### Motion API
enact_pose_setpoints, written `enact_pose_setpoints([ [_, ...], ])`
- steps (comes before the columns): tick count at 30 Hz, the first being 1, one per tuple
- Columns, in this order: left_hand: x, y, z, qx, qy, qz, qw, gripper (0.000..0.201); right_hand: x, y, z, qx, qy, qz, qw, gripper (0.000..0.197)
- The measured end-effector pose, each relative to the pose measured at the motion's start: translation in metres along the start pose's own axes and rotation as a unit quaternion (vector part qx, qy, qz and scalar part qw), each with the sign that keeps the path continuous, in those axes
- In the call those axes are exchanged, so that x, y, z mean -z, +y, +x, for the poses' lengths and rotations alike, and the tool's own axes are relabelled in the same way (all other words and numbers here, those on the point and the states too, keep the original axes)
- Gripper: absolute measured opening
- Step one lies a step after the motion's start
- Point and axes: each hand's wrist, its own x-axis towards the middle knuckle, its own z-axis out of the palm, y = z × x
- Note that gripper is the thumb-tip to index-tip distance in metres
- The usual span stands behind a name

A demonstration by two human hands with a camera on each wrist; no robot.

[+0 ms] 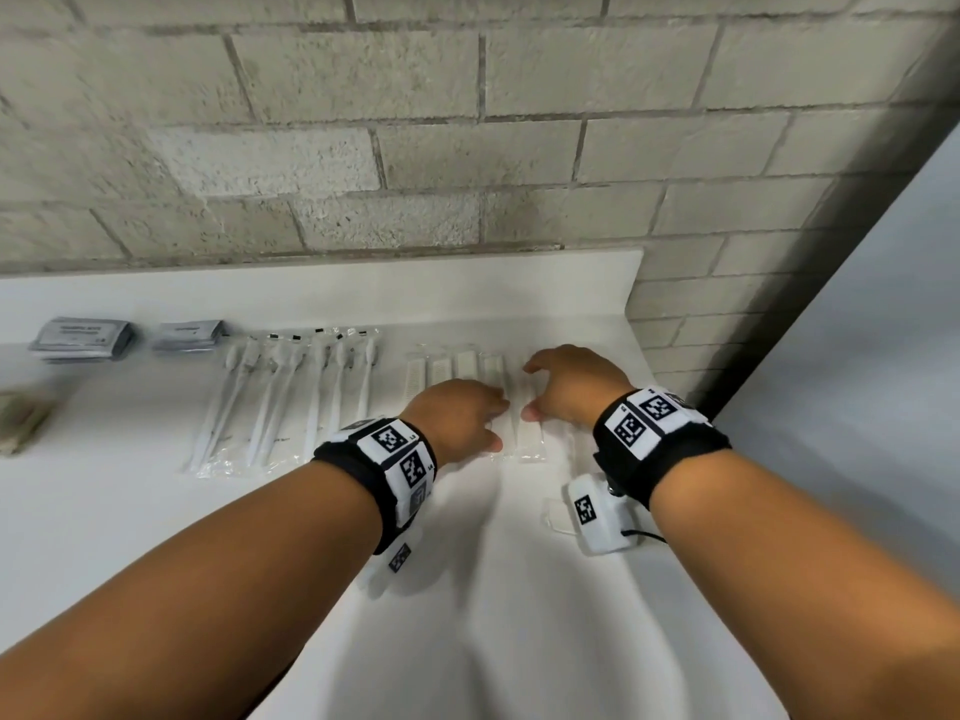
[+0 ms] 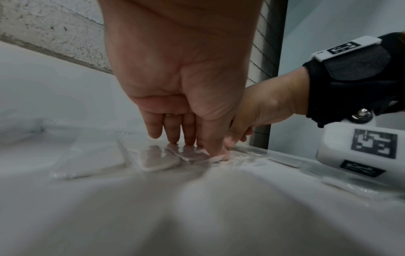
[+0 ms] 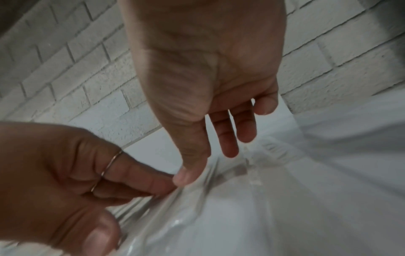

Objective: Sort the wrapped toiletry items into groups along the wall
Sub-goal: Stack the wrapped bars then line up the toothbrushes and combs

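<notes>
Several white combs (image 1: 441, 370) in clear wrappers lie side by side near the wall, at the right of the white counter (image 1: 156, 511). My left hand (image 1: 491, 422) presses straight fingers (image 2: 173, 133) down on the combs' wrappers (image 2: 160, 161). My right hand (image 1: 535, 389) hovers just to its right with loosely spread fingers, its thumb (image 3: 186, 175) touching the clear wrapper (image 3: 197, 207) of the rightmost comb (image 1: 530, 440). Neither hand grips anything.
Wrapped white toothbrushes (image 1: 280, 397) lie in a row left of the combs. Two stacks of grey packets (image 1: 83, 337) (image 1: 189, 335) sit further left by the backsplash. A greenish item (image 1: 21, 418) shows at the left edge. The counter's right edge (image 1: 641, 350) is close to my right hand.
</notes>
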Motion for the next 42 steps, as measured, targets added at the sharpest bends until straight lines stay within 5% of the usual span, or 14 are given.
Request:
enact_pose_setpoints([
  [6, 0.005, 0.000, -0.001, 0.012, 0.027, -0.047, 0.998, 0.059, 0.021, 0.036, -0.017, -0.010, 0.028, -0.035, 0.999, 0.047],
  [11, 0.006, 0.016, 0.012, -0.014, 0.000, 0.005, 1.000, 0.055, 0.010, 0.046, -0.037, 0.045, -0.065, -0.110, 0.991, 0.066],
  [21, -0.005, 0.020, 0.018, -0.022, -0.017, 0.036, 0.999, 0.052, 0.014, 0.038, -0.022, 0.079, -0.079, -0.142, 0.984, 0.072],
  [28, -0.003, 0.021, 0.015, -0.025, -0.012, 0.040, 0.999, 0.049, 0.013, 0.050, -0.020, 0.049, -0.064, -0.024, 0.996, 0.077],
  [31, 0.001, 0.023, 0.010, -0.023, 0.003, 0.036, 0.999, 0.041, 0.019, 0.052, -0.032, 0.044, -0.016, 0.019, 0.999, 0.059],
  [33, 0.002, 0.024, 0.009, -0.027, 0.023, 0.037, 0.999, 0.026, 0.019, 0.042, -0.049, 0.064, -0.072, 0.013, 0.995, 0.036],
  [36, 0.001, 0.023, 0.008, -0.024, 0.036, 0.028, 0.999, 0.023, 0.002, 0.024, -0.075, 0.111, -0.169, -0.072, 0.977, 0.038],
  [42, -0.003, 0.029, 0.006, -0.003, 0.034, 0.011, 0.999, 0.035, -0.017, 0.011, -0.091, 0.167, -0.159, -0.132, 0.964, 0.034],
])
